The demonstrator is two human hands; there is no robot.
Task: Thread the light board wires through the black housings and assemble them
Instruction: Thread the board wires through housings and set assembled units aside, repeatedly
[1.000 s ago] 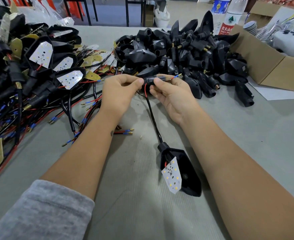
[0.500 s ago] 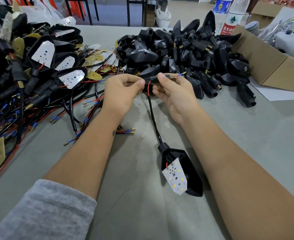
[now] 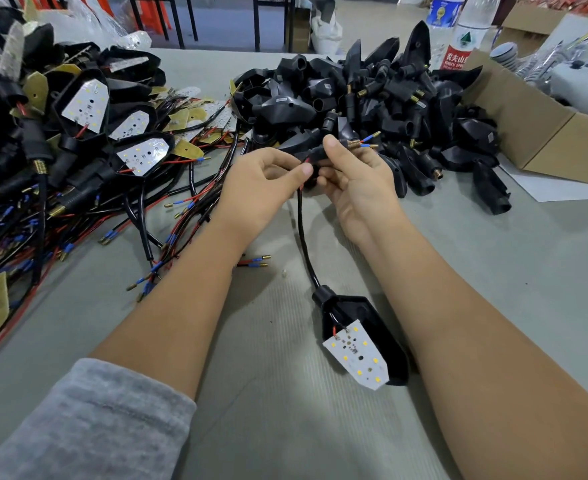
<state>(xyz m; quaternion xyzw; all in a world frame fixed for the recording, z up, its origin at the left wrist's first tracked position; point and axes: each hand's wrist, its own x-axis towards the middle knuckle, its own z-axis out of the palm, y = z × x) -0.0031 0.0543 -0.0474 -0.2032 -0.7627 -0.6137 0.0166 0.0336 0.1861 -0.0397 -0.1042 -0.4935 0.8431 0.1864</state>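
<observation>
A black housing lies on the table between my forearms, with a white light board propped in its open face. A black sleeved wire runs from it up to my hands. My left hand pinches the red wire where it enters a small black stem piece. My right hand grips that stem piece; its brass threaded end and blue-tipped wire ends stick out to the right.
A heap of empty black housings lies behind my hands. Assembled housings, boards and tangled red and black wires cover the left side. A cardboard box stands at right, with water bottles behind it.
The wire ends now stick out farther from the stem's brass end. Both hands have shifted slightly up and right, and the light board has tipped a little.
</observation>
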